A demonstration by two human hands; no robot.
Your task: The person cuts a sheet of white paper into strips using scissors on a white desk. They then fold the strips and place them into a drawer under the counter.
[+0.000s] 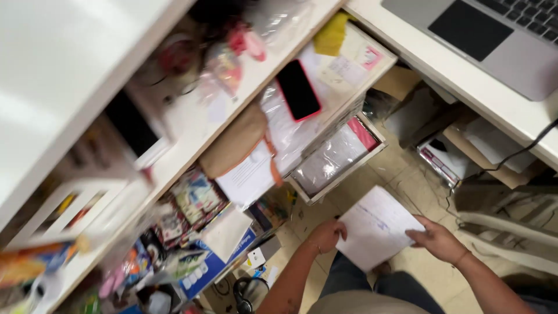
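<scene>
A white sheet of paper (376, 227) with faint writing is held low over the tiled floor, between both my hands. My left hand (325, 235) grips its left edge with curled fingers. My right hand (437, 240) holds its right edge, thumb on top. My knees in dark trousers show below the sheet. The view is tilted and partly blurred.
A phone in a red case (297, 89) lies on clear plastic bags in a pulled-out white drawer (340, 174). A tan pouch (233, 141), yellow sticky notes (331, 35) and cluttered shelves (192, 197) fill the left. A laptop (494, 35) sits on the white desk, a black cable (523, 148) hanging.
</scene>
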